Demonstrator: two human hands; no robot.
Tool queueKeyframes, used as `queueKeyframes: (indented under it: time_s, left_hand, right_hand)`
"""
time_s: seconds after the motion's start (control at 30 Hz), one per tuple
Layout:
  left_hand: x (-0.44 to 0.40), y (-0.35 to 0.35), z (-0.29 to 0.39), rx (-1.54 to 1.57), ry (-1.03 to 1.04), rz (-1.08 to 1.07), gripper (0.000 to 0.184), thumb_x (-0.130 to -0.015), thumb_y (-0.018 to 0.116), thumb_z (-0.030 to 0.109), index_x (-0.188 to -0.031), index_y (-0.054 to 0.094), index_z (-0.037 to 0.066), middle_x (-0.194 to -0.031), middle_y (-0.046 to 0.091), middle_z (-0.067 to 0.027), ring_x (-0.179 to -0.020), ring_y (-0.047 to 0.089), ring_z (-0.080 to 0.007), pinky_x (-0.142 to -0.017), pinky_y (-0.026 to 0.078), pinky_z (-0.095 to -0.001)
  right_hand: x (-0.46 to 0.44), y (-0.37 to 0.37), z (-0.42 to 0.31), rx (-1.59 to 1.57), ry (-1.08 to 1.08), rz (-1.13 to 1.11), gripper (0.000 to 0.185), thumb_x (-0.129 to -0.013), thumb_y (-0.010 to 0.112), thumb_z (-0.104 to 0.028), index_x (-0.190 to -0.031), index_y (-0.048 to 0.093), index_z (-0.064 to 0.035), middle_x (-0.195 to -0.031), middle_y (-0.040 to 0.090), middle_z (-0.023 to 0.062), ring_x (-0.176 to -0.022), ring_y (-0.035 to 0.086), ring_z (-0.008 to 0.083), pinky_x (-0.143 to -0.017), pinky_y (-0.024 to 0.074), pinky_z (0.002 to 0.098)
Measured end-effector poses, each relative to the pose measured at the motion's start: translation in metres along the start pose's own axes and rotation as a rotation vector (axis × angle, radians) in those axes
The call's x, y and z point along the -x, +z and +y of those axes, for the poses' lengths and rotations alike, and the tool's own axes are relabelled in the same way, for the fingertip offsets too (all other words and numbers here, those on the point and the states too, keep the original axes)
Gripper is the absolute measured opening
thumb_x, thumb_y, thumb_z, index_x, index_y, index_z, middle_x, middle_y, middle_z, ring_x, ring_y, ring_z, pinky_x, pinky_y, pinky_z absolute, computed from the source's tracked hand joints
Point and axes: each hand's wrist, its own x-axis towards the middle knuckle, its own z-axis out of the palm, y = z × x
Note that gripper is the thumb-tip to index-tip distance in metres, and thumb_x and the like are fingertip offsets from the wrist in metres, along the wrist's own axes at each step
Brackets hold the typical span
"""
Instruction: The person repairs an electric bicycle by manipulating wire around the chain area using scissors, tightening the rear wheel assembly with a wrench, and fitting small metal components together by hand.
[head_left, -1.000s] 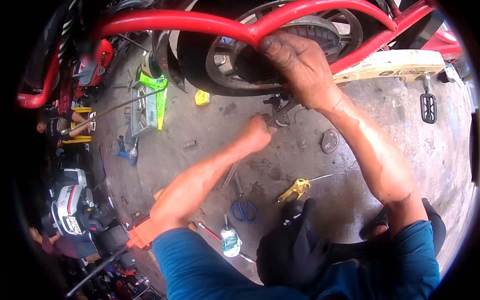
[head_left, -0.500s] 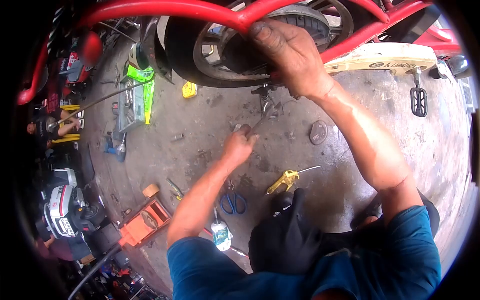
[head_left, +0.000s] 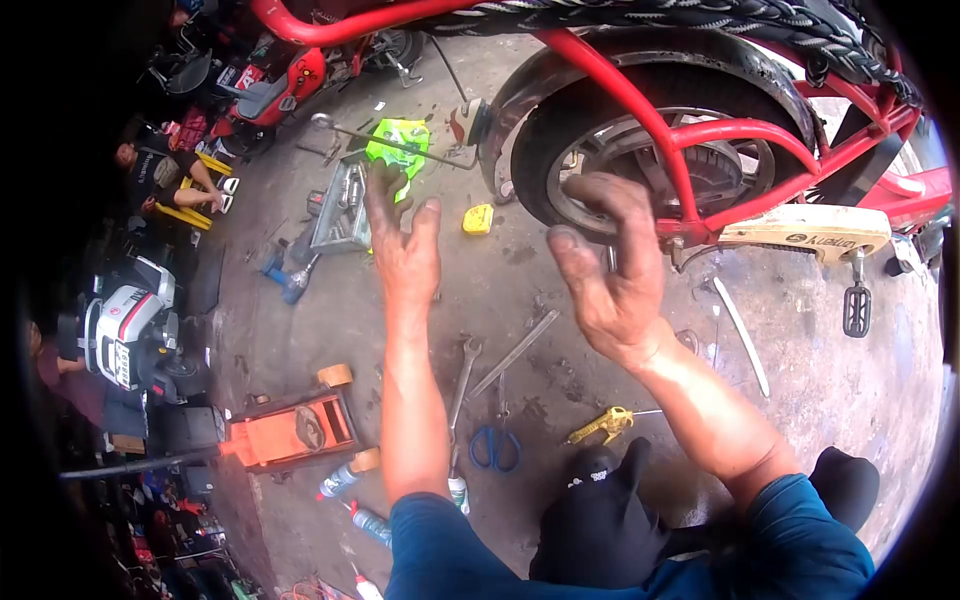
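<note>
Both my hands are raised in the air, apart from each other. My left hand (head_left: 405, 240) has its fingers spread and holds nothing; behind it are a grey metal tool tray (head_left: 343, 215) and a bright green bag (head_left: 400, 142). My right hand (head_left: 615, 275) is open too, palm partly up, fingers curved, just in front of the wheel (head_left: 560, 165) of a bike with a red frame (head_left: 640, 110). A wrench (head_left: 463, 385) lies on the floor below my hands, beside a long metal bar (head_left: 515, 352).
An orange floor jack (head_left: 290, 432), blue-handled scissors (head_left: 495, 449), a yellow air gun (head_left: 605, 425) and a yellow box (head_left: 478, 219) are on the floor. A blue power tool (head_left: 290, 277) lies by the tray. A person (head_left: 165, 170) sits at the upper left, near a white scooter (head_left: 125, 325).
My right hand has come off the red frame. My left hand has let go of the wrench and moved up and left. The view has shifted, showing more of the bike.
</note>
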Motion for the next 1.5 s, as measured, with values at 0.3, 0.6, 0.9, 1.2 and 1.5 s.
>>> queueKeyframes:
  time_s: [0.3,0.6,0.9,1.2,1.5]
  left_hand:
    - [-0.02,0.051,0.013,-0.073,0.0,-0.259,0.02,-0.091,0.058,0.018,-0.105,0.06,0.004,-0.095,0.066,-0.0149,-0.09,0.064,-0.032,-0.076,0.049,-0.0401]
    - [-0.062,0.037,0.041,-0.115,0.091,-0.629,0.024,-0.083,0.057,0.006,-0.106,0.062,0.0,-0.097,0.067,-0.0162,-0.092,0.064,-0.0324,-0.079,0.05,-0.0414]
    - [-0.164,0.087,-0.003,0.258,-0.074,-0.396,0.028,-0.089,0.06,0.022,-0.098,0.069,-0.003,-0.089,0.07,-0.0136,-0.089,0.065,-0.0213,-0.073,0.052,-0.0351]
    - [-0.163,0.117,-0.017,-0.216,0.257,-0.352,0.025,-0.089,0.059,0.024,-0.094,0.067,0.0,-0.083,0.069,-0.0087,-0.076,0.066,-0.0167,-0.066,0.053,-0.0299]
    - [-0.183,0.138,-0.021,-0.473,0.607,-0.757,0.03,-0.088,0.065,0.024,-0.104,0.064,-0.001,-0.087,0.069,-0.0058,-0.074,0.063,-0.0092,-0.065,0.05,-0.0242]
  right_hand:
    - [-0.06,0.074,-0.006,-0.007,0.208,0.057,0.018,-0.087,0.064,-0.015,-0.099,0.063,-0.0021,-0.1,0.06,0.0138,-0.09,0.058,0.0349,-0.077,0.0473,0.0423]
    - [-0.038,0.051,0.001,0.001,0.227,0.141,0.012,-0.09,0.063,-0.011,-0.098,0.067,-0.0037,-0.09,0.059,0.0105,-0.078,0.061,0.0249,-0.068,0.0483,0.0343]
    - [-0.058,0.063,0.001,0.095,0.102,-0.061,0.013,-0.085,0.068,-0.008,-0.098,0.066,-0.0065,-0.089,0.062,0.0101,-0.077,0.062,0.0263,-0.066,0.049,0.0346]
    - [-0.098,0.084,0.006,0.087,0.118,-0.002,0.012,-0.086,0.067,-0.009,-0.095,0.064,-0.0013,-0.085,0.062,0.0127,-0.074,0.062,0.0294,-0.066,0.0483,0.0351]
    - [-0.035,0.037,0.013,-0.018,0.34,0.226,0.02,-0.098,0.055,-0.017,-0.101,0.059,0.0031,-0.088,0.062,0.01,-0.076,0.062,0.0188,-0.066,0.0511,0.0297]
